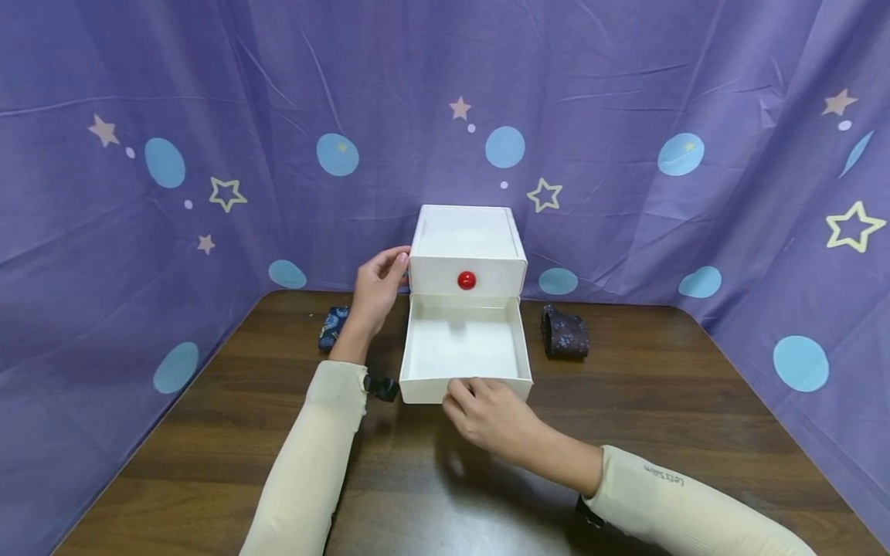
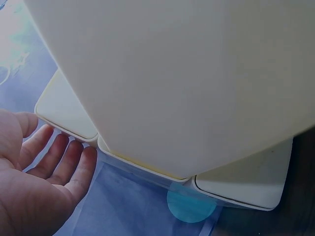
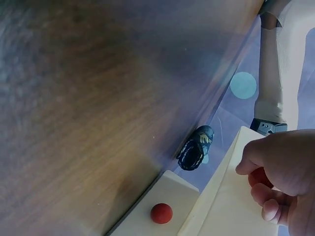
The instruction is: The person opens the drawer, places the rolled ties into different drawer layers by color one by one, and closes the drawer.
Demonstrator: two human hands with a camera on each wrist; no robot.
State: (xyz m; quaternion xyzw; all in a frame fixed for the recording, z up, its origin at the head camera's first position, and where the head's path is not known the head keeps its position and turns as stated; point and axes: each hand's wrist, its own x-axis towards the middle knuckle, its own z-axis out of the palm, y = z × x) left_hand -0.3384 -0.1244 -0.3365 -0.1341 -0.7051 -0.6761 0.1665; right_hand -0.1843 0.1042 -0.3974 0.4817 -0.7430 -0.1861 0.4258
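Drawer unit [image 1: 467,232], white, stands at the far middle of the brown bench [image 1: 667,401], with its top drawer [image 1: 434,276] closed and an open drawer [image 1: 462,344] below drawn out toward the near side. The right hand [image 1: 495,417] is at the near front of that open drawer, its fingers pinching a red knob [image 3: 259,178]. The left hand [image 1: 378,289] is at the unit's left side, fingers loosely extended and grasping nothing; whether they press on the wall I cannot tell. Another red knob [image 1: 467,280] sits on the top drawer. Left of the unit, partly behind the left wrist, lies a blue patterned roll [image 1: 332,328]; to the right lies a dark patterned roll [image 1: 565,332].
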